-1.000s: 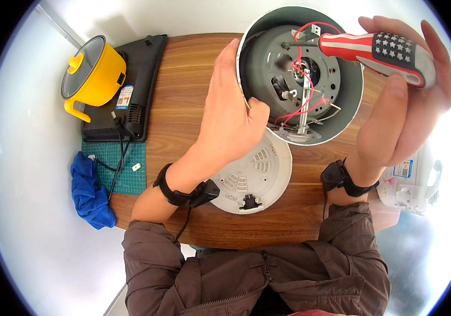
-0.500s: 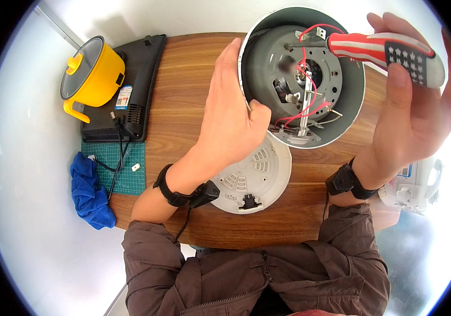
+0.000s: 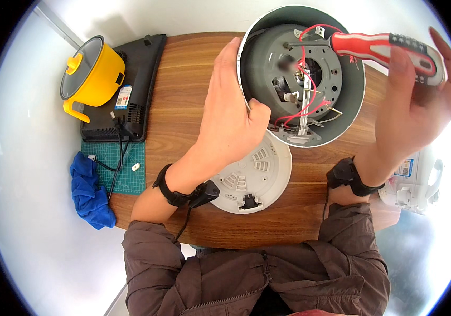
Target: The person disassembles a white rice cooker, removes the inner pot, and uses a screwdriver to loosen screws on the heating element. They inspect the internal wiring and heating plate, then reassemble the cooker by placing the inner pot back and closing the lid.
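My left hand (image 3: 230, 113) grips the rim of a grey metal appliance housing (image 3: 353, 102), tilted so its inside faces me. Red wires (image 3: 317, 87), a metal bracket (image 3: 306, 100) and a round perforated plate show within it. In my right hand (image 3: 412, 108) is a screwdriver (image 3: 378, 46) with a red, white and dark star-patterned handle. Its shaft reaches left into the housing, and the tip meets a screw spot on the inner bottom. Below the housing lies a round white base cover (image 3: 273, 181) with vent slots and a black socket.
On the left, a yellow pot (image 3: 96, 73) with a lid rests on a black appliance (image 3: 149, 68). Nearer are a green cutting mat (image 3: 133, 181), a blue cloth (image 3: 89, 192) and a black cable. A white appliance part (image 3: 412, 184) sits at the right edge.
The screwdriver handle has turned about its axis, and my right hand's fingers have shifted around it. The tip stays at the same spot. My left hand and the housing have hardly moved.
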`<act>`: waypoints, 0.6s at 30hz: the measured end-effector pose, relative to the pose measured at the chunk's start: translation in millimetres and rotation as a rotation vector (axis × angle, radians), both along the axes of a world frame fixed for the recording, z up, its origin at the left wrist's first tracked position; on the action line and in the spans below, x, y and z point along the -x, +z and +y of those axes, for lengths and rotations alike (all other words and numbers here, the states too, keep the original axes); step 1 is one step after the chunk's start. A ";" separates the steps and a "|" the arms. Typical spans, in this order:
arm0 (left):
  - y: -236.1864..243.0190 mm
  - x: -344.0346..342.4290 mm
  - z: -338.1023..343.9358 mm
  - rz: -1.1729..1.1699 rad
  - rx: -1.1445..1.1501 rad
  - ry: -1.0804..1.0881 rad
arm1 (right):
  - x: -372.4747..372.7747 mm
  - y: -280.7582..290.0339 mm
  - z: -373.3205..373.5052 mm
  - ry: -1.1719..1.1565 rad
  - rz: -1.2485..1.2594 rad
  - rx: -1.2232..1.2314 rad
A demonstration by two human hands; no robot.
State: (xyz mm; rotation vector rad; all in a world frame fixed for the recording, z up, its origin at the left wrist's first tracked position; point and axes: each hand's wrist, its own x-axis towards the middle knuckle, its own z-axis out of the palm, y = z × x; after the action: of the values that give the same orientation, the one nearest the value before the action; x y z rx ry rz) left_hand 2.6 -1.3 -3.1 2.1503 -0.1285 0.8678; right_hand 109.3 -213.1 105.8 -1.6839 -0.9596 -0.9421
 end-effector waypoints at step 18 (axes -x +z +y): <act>2.3 -0.1 -1.2 -0.015 0.005 -0.019 | 7.3 9.1 -13.0 -0.088 -0.094 0.197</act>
State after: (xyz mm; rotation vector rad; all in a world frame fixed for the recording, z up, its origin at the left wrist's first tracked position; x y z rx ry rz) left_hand 2.8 -2.5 -0.8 2.1354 -0.1539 0.8728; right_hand 102.0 -226.2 114.9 -1.8736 -1.0774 -1.0198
